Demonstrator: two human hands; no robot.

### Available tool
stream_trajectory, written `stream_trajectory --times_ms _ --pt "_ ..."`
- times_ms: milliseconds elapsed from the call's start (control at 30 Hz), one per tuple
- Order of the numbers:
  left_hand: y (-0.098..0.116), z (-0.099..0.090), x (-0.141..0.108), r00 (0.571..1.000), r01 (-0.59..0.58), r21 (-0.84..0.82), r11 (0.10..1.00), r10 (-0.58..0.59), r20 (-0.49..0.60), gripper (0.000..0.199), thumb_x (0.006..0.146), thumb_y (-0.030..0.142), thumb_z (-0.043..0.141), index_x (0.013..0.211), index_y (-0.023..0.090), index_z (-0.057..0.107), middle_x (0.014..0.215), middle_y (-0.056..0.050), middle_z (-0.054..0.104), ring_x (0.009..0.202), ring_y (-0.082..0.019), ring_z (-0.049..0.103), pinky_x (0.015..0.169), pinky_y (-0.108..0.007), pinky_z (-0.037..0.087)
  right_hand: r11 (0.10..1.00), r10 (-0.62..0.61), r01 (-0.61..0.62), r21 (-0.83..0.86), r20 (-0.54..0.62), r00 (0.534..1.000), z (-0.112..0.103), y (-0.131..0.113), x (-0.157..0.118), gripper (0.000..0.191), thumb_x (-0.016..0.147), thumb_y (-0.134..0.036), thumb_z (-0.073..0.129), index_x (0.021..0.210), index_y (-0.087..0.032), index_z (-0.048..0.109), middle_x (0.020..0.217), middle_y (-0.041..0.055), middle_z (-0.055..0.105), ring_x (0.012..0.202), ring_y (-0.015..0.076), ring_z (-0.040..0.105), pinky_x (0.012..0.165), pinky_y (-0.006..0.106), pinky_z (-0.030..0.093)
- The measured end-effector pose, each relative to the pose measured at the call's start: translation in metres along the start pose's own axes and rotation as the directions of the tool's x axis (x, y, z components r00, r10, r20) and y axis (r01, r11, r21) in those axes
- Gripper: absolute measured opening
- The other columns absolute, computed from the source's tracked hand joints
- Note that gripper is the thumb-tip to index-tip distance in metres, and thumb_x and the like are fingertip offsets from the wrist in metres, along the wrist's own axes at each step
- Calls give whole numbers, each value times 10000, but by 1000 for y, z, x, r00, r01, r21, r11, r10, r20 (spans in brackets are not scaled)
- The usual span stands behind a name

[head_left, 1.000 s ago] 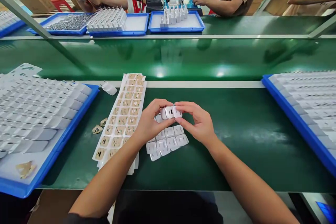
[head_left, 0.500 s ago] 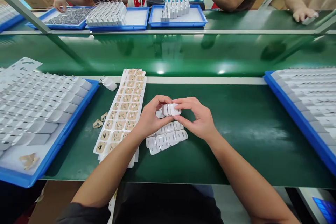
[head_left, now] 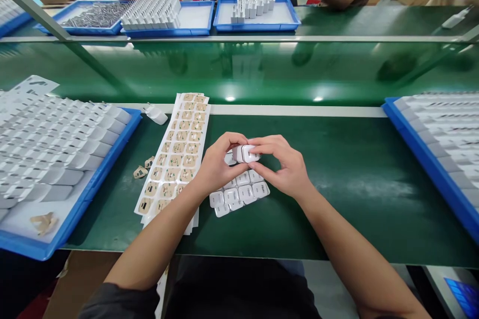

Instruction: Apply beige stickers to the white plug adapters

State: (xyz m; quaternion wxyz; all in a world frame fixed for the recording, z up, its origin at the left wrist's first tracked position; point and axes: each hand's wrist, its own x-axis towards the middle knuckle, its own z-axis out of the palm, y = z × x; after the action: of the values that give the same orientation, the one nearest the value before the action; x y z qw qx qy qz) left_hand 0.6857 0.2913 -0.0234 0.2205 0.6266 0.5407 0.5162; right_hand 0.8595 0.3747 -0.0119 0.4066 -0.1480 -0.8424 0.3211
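Between my two hands is a small white plastic part, held above the green table. My left hand grips its left side with thumb and fingers. On its right side, my right hand pinches it between thumb and fingertips. Just below lies a group of white rounded covers in rows, partly hidden by my hands. To the left, stacked sheets of tan stickers lie at a slant, partly under my left forearm. Small tan pieces rest beside the sheets.
Blue trays of white parts stand at the left and right. A loose white part lies behind the sheets. Across the green divider, people's hands and arms show beyond more blue trays.
The two white pieces between my hands now sit closer together. Across the divider, a person's hand at the far right has left a white part on the surface. The view has shifted slightly.
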Motion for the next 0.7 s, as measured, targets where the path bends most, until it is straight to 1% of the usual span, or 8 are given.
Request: stream_trajectory --times_ms 300,567,700 --pt "0 -1 0 999 -44 75 996 45 -15 320 819 195 718 1087 215 545 1083 -62 637 1029 -190 640 900 -340 549 1000 -7 7 -18 -3 1000 0 0 0 140 904 -225 661 1037 -268 675 1137 42 732 1040 222 671 895 413 554" --pt "-1 -1 0 997 -70 102 992 73 -23 333 810 186 726 1091 215 549 1092 -63 637 1021 -191 643 878 -330 545 998 -48 48 -48 -10 999 2 0 1 130 920 -227 646 1045 -254 673 1130 54 735 1034 225 681 902 422 555" --pt "-2 -1 1 996 -86 112 990 89 -21 335 811 184 732 1091 214 551 1081 -64 640 1011 -195 643 857 -325 538 994 -97 96 -60 -17 995 3 1 1 164 908 -190 660 1063 -241 671 1127 66 734 1028 222 683 896 412 555"
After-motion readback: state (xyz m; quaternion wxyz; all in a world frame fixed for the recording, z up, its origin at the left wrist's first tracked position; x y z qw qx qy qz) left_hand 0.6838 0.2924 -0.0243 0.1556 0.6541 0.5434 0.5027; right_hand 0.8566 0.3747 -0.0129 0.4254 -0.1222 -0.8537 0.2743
